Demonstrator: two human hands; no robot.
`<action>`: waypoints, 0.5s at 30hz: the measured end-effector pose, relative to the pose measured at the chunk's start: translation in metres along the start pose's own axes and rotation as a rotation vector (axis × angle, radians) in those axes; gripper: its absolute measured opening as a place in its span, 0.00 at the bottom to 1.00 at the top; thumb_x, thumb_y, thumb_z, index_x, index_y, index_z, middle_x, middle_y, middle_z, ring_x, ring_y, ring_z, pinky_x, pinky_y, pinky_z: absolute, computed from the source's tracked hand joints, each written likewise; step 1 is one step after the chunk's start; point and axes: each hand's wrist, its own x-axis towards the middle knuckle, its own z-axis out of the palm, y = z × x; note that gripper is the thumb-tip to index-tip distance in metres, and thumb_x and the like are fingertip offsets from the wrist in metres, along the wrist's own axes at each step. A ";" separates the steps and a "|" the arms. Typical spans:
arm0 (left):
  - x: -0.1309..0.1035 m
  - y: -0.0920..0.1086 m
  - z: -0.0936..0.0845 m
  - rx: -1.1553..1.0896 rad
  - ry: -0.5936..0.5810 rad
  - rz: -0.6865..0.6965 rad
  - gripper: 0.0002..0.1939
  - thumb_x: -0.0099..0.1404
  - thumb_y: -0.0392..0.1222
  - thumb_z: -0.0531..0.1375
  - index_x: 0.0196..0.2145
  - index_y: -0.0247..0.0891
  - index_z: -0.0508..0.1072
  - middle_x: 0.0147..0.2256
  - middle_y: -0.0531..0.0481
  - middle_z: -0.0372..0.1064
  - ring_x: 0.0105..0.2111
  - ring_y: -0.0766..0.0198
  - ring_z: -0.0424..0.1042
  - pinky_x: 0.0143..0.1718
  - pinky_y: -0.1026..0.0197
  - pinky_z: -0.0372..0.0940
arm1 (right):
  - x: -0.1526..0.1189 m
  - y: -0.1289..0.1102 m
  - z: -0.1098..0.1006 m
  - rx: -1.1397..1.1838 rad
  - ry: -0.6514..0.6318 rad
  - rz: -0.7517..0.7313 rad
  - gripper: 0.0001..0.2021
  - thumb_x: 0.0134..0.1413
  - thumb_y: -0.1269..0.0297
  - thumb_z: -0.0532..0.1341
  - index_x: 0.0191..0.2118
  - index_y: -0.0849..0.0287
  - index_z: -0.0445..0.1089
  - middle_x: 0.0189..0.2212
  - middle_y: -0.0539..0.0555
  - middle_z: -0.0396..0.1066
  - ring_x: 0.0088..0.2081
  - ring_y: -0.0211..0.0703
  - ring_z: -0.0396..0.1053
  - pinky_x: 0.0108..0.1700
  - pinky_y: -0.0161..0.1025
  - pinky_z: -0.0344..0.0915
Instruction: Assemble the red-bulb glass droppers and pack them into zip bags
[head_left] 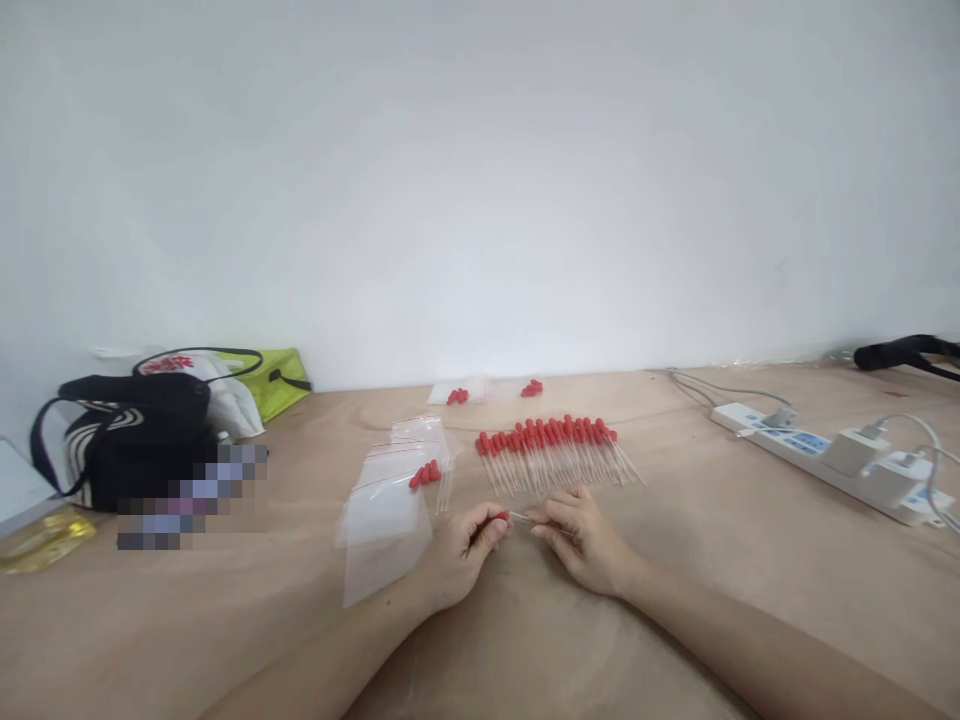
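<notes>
Between thumb and fingers, my left hand (pixel 466 548) pinches the red tip of a thin stick (pixel 517 516). The pale other end of that stick is pinched by my right hand (pixel 581 538). Just beyond my hands, several red-tipped sticks (pixel 555 450) lie side by side in a row, red ends pointing away. Left of them, clear zip bags (pixel 386 510) overlap one another, and a few red-tipped sticks (pixel 425 475) lie on the bags. Two small groups of red tips (pixel 457 397) with clear bags lie near the wall.
A white power strip (pixel 806 445) with plugs and cables lies at the right, a black object (pixel 907 353) behind it. At the left are a black bag (pixel 135 440), a lime-green bag (pixel 281 385), a yellow tape-like item (pixel 49 543) and a pixelated object (pixel 191 497).
</notes>
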 end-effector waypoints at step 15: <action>-0.003 0.006 -0.005 0.220 -0.009 0.082 0.11 0.61 0.40 0.50 0.28 0.37 0.71 0.24 0.51 0.67 0.26 0.65 0.65 0.29 0.65 0.59 | 0.002 0.008 -0.006 -0.158 -0.074 -0.122 0.11 0.56 0.68 0.50 0.36 0.55 0.69 0.26 0.51 0.68 0.27 0.35 0.61 0.35 0.38 0.46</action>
